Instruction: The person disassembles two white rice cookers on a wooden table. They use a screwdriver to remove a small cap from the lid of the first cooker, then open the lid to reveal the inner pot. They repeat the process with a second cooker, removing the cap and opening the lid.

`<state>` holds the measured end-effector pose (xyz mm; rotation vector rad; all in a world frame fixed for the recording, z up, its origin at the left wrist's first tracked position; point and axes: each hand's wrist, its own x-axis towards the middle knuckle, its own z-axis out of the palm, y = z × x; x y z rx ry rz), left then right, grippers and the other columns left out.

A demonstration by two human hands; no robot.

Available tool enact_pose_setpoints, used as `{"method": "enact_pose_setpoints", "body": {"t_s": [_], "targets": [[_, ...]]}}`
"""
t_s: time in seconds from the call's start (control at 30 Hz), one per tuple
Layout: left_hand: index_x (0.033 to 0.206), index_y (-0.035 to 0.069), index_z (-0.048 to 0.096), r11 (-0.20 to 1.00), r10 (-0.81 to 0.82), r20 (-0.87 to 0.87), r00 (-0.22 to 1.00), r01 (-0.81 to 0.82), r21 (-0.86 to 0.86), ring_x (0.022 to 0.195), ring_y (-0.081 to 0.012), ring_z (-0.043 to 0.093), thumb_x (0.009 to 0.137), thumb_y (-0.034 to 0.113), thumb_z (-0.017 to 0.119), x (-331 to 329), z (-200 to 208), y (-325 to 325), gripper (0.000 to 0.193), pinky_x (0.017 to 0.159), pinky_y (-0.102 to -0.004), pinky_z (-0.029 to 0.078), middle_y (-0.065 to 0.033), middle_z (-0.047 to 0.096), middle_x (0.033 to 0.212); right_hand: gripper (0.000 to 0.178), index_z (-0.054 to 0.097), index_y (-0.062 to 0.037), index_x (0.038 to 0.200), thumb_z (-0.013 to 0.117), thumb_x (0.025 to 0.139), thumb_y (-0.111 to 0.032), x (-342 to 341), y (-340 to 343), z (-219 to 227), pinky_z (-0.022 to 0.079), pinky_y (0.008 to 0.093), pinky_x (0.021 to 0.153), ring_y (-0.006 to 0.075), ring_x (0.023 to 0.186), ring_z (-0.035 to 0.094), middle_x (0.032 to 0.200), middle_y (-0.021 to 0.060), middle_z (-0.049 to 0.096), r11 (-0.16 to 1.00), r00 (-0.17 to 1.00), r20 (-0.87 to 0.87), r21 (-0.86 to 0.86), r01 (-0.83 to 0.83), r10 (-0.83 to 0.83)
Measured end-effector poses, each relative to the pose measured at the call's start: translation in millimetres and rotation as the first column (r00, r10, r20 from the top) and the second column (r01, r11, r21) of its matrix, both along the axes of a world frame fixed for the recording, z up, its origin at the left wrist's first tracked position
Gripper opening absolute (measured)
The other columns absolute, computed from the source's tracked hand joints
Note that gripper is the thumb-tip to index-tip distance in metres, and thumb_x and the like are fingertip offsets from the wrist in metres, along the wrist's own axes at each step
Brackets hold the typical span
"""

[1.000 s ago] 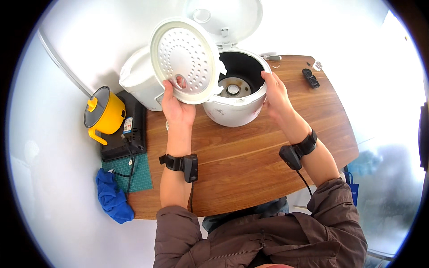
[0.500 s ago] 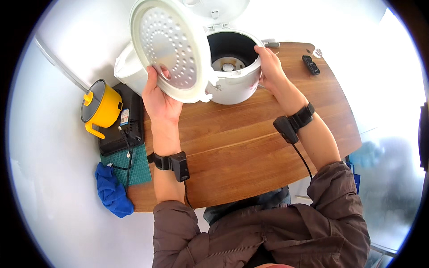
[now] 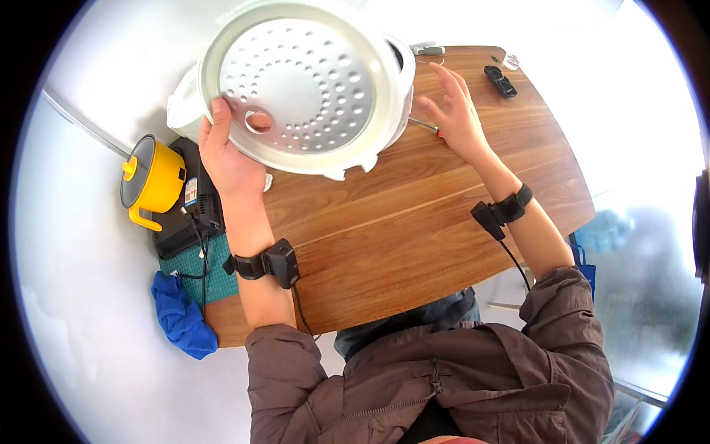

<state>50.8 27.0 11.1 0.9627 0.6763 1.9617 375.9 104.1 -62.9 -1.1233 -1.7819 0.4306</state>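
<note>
- yellow pot (image 3: pixel 151 180) sits far left on a black base.
- left hand (image 3: pixel 231 152) grasps the perforated plate (image 3: pixel 299 85), raised over the white cooker (image 3: pixel 398 81).
- right hand (image 3: pixel 455 111) hovers spread, holding nothing, above the wooden table (image 3: pixel 414 222).

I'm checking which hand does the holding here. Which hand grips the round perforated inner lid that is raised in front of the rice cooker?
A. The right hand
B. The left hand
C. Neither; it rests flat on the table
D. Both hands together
B: the left hand has its grip on the edge of the perforated inner lid, thumb on the rim, while the right hand hovers open over the wooden table, touching nothing.
</note>
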Motion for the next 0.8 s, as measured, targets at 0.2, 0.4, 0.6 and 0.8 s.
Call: {"method": "enact_pose_setpoints", "body": {"t_s": [0.2, 0.4, 0.6, 0.8], "targets": [[0.135, 0.001, 0.057, 0.978, -0.195, 0.147, 0.97, 0.203, -0.044, 0.107, -0.0222, 0.064, 0.111, 0.027, 0.048, -36.4, -22.9, 18.9, 0.036, 0.091, -0.0372, 0.053, -0.0091, 0.066, 0.123, 0.055, 0.061, -0.0051, 0.131, 0.074, 0.092, -0.042, 8.9, 10.4, 3.5, 0.049, 0.047, 0.101, 0.0388, 0.12, 0.059, 0.126, 0.0183, 0.063, 0.992, 0.945, 0.317, 0.116, 0.039, -0.074], [0.13, 0.001, 0.06, 0.985, -0.126, 0.111, 0.986, 0.138, -0.107, 0.104, -0.0204, 0.064, 0.108, 0.026, 0.053, -38.0, -26.5, 17.7, 0.035, 0.086, -0.0342, 0.051, -0.009, 0.068, 0.119, 0.036, 0.066, -0.0019, 0.11, 0.069, 0.096, -0.035, 31.4, 5.6, -26.9, 0.052, 0.0466, 0.093, 0.0398, 0.107, 0.063, 0.107, 0.02, 0.067, 0.989, 0.698, 0.714, -0.055, 0.138, -0.058], [0.141, -0.001, 0.051, 0.959, -0.281, 0.21, 0.936, 0.282, 0.027, 0.122, -0.0298, 0.061, 0.112, 0.03, 0.044, -52.9, -34.9, 25.4, 0.044, 0.109, -0.044, 0.048, -0.0149, 0.061, 0.136, 0.02, 0.057, -0.001, 0.102, 0.059, 0.101, -0.021, 57.1, 20.6, -37.4, 0.054, 0.0497, 0.077, 0.0426, 0.085, 0.067, 0.093, 0.0219, 0.069, 0.951, 0.785, 0.574, -0.035, 0.306, -0.231], [0.134, 0.003, 0.058, 0.985, -0.151, 0.27, 0.951, 0.169, -0.044, 0.111, -0.0201, 0.062, 0.108, 0.026, 0.051, -42.1, -25.8, 22.5, 0.035, 0.095, -0.036, 0.049, -0.007, 0.066, 0.124, 0.029, 0.065, -0.0014, 0.114, 0.073, 0.094, -0.022, 36.0, -9.4, 56.8, 0.054, 0.0371, 0.066, 0.0321, 0.074, 0.068, 0.095, 0.0145, 0.072, 0.983, 0.926, 0.357, 0.173, 0.064, -0.123]]}}
